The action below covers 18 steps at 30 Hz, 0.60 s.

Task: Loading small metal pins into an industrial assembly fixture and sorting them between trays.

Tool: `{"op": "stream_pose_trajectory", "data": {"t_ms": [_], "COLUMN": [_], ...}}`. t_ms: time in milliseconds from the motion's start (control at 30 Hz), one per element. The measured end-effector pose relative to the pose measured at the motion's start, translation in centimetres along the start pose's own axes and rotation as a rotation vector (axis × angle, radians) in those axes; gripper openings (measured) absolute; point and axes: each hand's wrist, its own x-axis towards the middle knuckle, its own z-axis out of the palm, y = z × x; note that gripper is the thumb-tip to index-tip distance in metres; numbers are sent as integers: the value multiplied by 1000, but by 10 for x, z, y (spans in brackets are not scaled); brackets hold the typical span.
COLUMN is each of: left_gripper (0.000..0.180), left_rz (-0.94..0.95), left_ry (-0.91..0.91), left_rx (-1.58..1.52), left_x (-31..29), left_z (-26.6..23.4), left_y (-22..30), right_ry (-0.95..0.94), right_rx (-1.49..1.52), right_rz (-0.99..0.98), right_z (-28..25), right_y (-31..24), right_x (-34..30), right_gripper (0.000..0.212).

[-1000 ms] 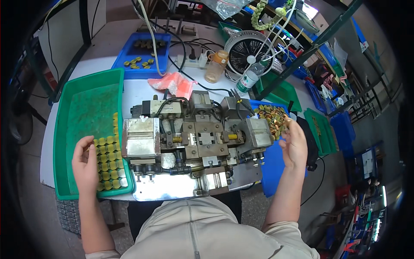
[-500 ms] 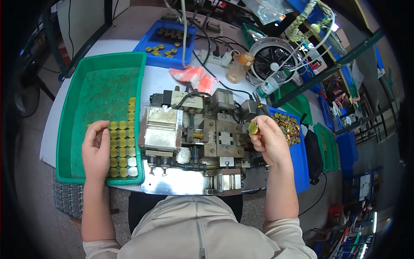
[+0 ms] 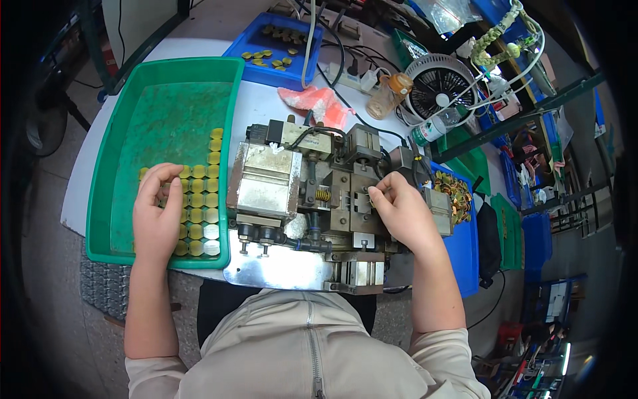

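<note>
My left hand (image 3: 158, 216) hovers over the green tray (image 3: 232, 100), fingers curved and thumb apart, beside rows of small brass-coloured metal discs (image 3: 197, 184). A few of these discs are partly hidden behind the fingers. My right hand (image 3: 403, 211) is at the right side of the metal fixture (image 3: 342, 199) on the machine, thumb and forefinger pinched together. The brass-coloured disc seen in those fingers earlier is now mostly hidden by them. To the left on the same machine is a large worn steel block (image 3: 264, 179).
Loose metal pieces (image 3: 453, 193) fill part of a blue bin (image 3: 465, 259) at right. Behind the machine are a pink cloth (image 3: 312, 105), an orange-capped bottle (image 3: 389, 96), a fan (image 3: 440, 90) and cables. A second blue tray (image 3: 232, 63) holds more discs.
My right hand has moved left with the disc, from above the bin side to the fixture. My left hand stays over the tray. The whole view has shifted slightly.
</note>
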Motion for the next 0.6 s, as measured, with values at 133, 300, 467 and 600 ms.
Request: {"op": "stream_pose_trajectory", "data": {"t_ms": [133,300,467,600], "left_gripper": [16,16,17,16], "left_rz": [0,-1,18,-3], "left_ry": [-4,-11,-16,-9], "left_rx": [14,55,68,66], "left_x": [-1,-1,-1,-2], "left_z": [0,1,2,1], "left_y": [1,5,6,6], "right_ry": [-4,84,115,278], "right_rx": [-92,-220,-281,-255], "right_rz": [-22,-88,-107,-338], "right_z": [5,15,19,13], "right_y": [-3,-7,-8,-5], "right_x": [-2,-5,-8,-18], "right_gripper": [20,20,19,16]}}
